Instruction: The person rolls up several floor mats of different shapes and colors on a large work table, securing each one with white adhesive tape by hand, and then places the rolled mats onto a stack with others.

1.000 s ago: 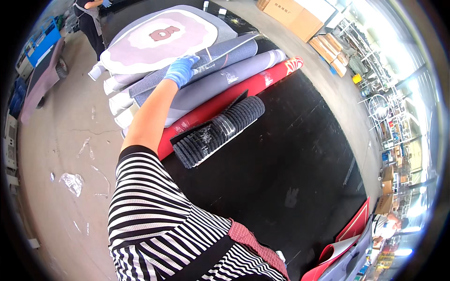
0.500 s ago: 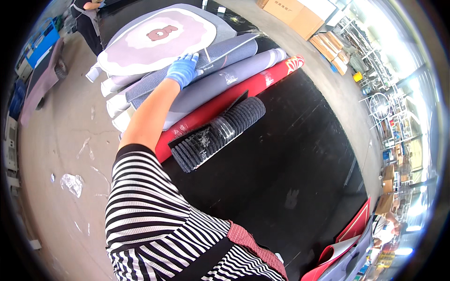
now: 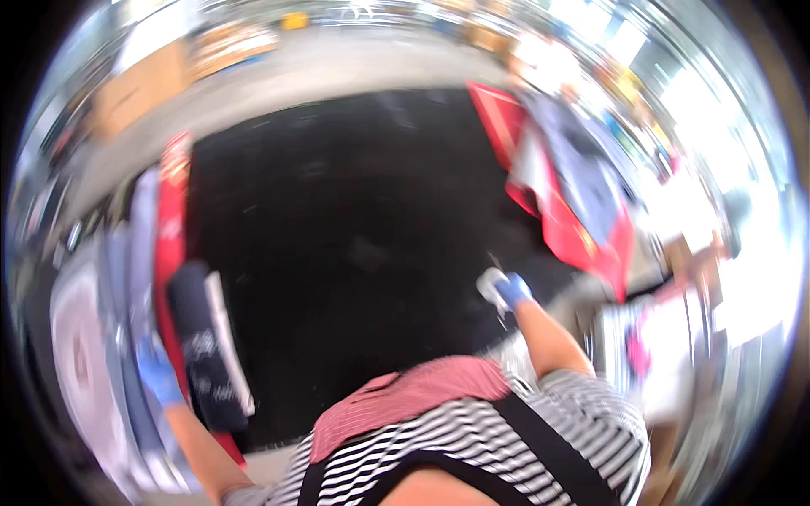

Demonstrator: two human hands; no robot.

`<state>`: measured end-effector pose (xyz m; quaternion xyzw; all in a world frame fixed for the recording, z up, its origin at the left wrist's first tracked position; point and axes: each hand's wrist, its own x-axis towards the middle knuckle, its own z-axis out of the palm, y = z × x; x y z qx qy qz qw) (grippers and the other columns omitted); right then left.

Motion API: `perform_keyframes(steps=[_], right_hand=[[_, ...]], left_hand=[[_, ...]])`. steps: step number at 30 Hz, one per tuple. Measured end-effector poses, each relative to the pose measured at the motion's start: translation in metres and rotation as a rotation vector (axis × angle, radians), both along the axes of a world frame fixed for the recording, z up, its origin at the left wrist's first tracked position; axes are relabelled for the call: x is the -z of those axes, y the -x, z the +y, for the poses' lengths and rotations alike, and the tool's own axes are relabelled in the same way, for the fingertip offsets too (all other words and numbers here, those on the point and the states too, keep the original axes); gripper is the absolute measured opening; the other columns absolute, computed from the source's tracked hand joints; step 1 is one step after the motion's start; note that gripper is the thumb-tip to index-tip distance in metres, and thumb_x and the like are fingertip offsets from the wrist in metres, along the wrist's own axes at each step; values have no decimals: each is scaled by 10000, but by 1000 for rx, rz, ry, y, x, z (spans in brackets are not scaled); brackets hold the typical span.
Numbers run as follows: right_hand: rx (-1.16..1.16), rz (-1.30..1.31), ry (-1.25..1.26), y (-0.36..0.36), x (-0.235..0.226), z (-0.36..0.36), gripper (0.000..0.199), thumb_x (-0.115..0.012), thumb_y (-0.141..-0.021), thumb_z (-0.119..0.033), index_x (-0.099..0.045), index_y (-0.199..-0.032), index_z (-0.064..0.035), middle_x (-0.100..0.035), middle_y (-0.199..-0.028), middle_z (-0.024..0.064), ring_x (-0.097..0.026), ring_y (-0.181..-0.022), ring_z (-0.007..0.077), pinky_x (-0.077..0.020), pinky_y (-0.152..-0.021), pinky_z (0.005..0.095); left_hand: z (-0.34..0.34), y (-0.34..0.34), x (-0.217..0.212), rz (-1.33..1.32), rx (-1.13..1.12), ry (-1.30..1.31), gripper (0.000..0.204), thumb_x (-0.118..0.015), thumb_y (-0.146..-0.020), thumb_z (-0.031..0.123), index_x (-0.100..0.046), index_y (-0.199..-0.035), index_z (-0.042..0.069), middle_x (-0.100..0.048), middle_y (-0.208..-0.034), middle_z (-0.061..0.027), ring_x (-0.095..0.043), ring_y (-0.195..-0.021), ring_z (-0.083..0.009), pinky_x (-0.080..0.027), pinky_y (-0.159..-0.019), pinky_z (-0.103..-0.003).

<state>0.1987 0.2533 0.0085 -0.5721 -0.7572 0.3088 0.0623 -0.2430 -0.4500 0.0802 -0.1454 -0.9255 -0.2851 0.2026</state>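
Note:
The whole picture is smeared by motion. My left hand (image 3: 159,371), in a blue glove, lies with fingers stretched over the rolled mats at the left, on a grey-blue rolled mat (image 3: 143,253). Beside it are a red rolled mat (image 3: 171,215) and a shorter dark ribbed rolled mat (image 3: 202,346). My right hand (image 3: 513,291), also gloved in blue, is closed on a small white roundish object (image 3: 489,287) near the table's right front edge. Blur hides what kind of object it is.
The black tabletop (image 3: 354,202) spreads between both hands. Red and grey mats (image 3: 582,177) lie loosely heaped at its far right corner. A flat mat with a pale pattern (image 3: 80,337) lies at the far left. Cardboard boxes (image 3: 143,88) stand beyond the table.
The view has swung to the right, so the rolled mats now sit at the left edge. My right hand has come into view with the white object. My left hand stays on the rolled mats.

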Motion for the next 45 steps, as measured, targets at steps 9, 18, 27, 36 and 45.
perform_keyframes(steps=[9, 18, 27, 36, 45], right_hand=[[253, -59, 262, -83, -17, 96, 345, -662, -870, -361, -766, -942, -40, -742, -801, 165, -741, -788, 293, -570, -718, 398], [72, 268, 687, -169, -7, 168, 350, -631, -950, -442, -690, -984, -98, -672, -855, 47, -599, -617, 158, -497, -530, 334], [45, 236, -85, -293, 19, 327, 516, -729, -885, -335, -638, -1240, 29, -720, -1077, 176, -705, -987, 317, -556, -879, 366], [-333, -184, -373, -234, 41, 311, 863, -668, -872, -501, -320, -1558, -111, -286, -1624, 144, -191, -1524, 352, -130, -1220, 565], [-311, 178, -523, -231, 59, 361, 394, -670, -862, -166, -634, -1246, -88, -656, -1232, 165, -602, -1176, 355, -462, -1021, 441]], left_hand=[[253, -186, 93, -506, 576, -250, 253, -659, -947, 109, -690, -1168, -10, -713, -1126, -143, -668, -1073, -250, -500, -1005, -359], [390, -307, 119, -921, 548, -72, 342, -686, -938, 114, -651, -1247, -27, -702, -1179, -163, -664, -1109, -252, -506, -1003, -359], [522, -368, 111, -648, 566, 559, 452, -737, -875, 264, -655, -1269, 59, -628, -1289, -187, -572, -1208, -363, -450, -1067, -437], [530, -370, 107, -683, 431, 599, 433, -751, -848, 288, -668, -1226, 94, -601, -1289, -156, -540, -1211, -352, -441, -1057, -430], [535, -377, 98, -659, 373, 578, 342, -758, -846, 258, -702, -1144, 99, -631, -1219, -138, -553, -1171, -336, -446, -1040, -425]])
